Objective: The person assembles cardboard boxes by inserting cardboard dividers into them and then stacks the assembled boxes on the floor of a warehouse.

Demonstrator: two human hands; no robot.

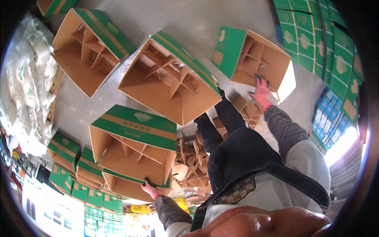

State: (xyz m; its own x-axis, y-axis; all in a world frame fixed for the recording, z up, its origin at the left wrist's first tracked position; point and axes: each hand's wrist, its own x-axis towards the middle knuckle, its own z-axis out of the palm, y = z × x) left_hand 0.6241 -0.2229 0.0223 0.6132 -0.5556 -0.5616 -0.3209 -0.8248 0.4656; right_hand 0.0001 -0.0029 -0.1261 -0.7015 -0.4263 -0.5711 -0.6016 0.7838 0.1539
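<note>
My right hand, in a pink glove with dark fingertips, grips the near wall of an open green-and-brown cardboard box. Its fingers reach inside and the thumb stays outside. Crossed cardboard dividers stand in that box. Lower left, my left hand, gloved alike, holds the edge of another open box, its fingers partly hidden. Directly beyond that lies a green box with dividers inside. Two more open boxes with dividers, a middle one and a far left one, rest on the floor.
Loose cardboard dividers are heaped beside my legs. Stacked green boxes and blue packs stand at right. Clear plastic wrapping covers something at far left. More green boxes line the lower left. The floor is grey.
</note>
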